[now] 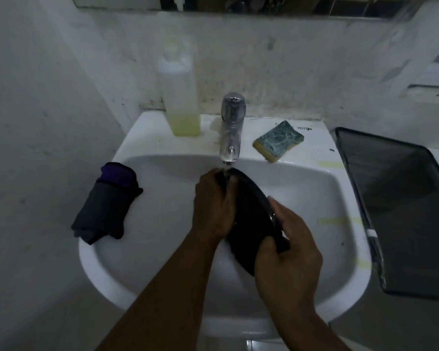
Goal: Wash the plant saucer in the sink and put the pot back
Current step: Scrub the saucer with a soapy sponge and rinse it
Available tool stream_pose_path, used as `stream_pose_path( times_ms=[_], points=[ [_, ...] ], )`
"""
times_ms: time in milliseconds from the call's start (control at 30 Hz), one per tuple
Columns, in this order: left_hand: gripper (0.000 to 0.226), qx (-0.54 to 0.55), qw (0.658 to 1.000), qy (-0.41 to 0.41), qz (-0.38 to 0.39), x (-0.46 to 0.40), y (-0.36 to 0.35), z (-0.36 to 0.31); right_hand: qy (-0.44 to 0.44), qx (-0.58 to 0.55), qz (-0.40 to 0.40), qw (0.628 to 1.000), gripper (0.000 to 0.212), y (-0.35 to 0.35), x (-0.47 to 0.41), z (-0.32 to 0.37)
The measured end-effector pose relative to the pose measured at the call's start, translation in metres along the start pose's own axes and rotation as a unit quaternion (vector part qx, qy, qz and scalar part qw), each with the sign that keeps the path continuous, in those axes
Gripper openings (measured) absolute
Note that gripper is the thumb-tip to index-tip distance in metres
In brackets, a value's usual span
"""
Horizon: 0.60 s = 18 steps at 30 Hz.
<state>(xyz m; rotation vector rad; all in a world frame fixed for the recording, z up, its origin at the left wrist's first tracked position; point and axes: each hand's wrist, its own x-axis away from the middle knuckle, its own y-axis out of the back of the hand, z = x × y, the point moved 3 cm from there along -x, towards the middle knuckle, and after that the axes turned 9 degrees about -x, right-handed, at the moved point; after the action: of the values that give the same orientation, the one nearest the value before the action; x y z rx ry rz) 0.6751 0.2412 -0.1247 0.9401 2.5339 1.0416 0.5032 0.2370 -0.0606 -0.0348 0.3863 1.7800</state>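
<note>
A black round plant saucer (251, 216) stands tilted on edge over the white sink (162, 249), its top rim right under the chrome tap (231, 127). My left hand (213, 206) grips the saucer's upper left edge, fingers curled over the rim near the spout. My right hand (287, 249) grips the lower right rim, thumb on the near face. Much of the saucer is hidden behind both hands. No pot is in view.
A soap bottle (180, 97) with yellow-green liquid stands left of the tap. A green-and-yellow sponge (278, 141) lies on the ledge to the right. A folded grey and purple cloth (107, 203) rests on the left rim. A dark tray (401, 211) sits to the right.
</note>
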Motion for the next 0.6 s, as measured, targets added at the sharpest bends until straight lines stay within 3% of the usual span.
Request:
stream_pose_path(
  times_ms=[67,100,200,333,367,467,600],
  points=[
    [0.067,0.101,0.994,0.014,0.032,0.001,-0.004,-0.006,0.1,-0.002,0.017,0.995,0.065,-0.001,0.01,0.0],
    [0.064,0.214,0.973,0.067,0.058,0.003,-0.003,-0.011,0.132,0.0,0.03,0.991,0.066,-0.002,0.013,0.0],
    [0.05,0.449,0.862,0.204,0.119,0.013,0.004,-0.019,0.178,0.016,0.071,0.981,0.069,-0.008,0.016,-0.003],
    [0.052,0.566,0.783,0.226,0.127,0.009,0.029,-0.007,0.222,0.056,0.148,0.962,0.066,-0.021,0.015,-0.009],
    [0.049,0.575,0.774,0.228,0.133,0.008,0.034,-0.004,0.231,0.067,0.174,0.955,0.063,-0.025,0.015,-0.011],
    [0.03,0.52,0.81,0.213,0.164,0.0,0.041,0.012,0.223,0.097,0.243,0.939,0.07,-0.032,0.012,-0.018],
    [0.023,0.489,0.826,0.219,0.172,-0.004,0.047,0.025,0.174,0.174,0.352,0.903,0.09,-0.036,0.005,-0.025]
  ],
)
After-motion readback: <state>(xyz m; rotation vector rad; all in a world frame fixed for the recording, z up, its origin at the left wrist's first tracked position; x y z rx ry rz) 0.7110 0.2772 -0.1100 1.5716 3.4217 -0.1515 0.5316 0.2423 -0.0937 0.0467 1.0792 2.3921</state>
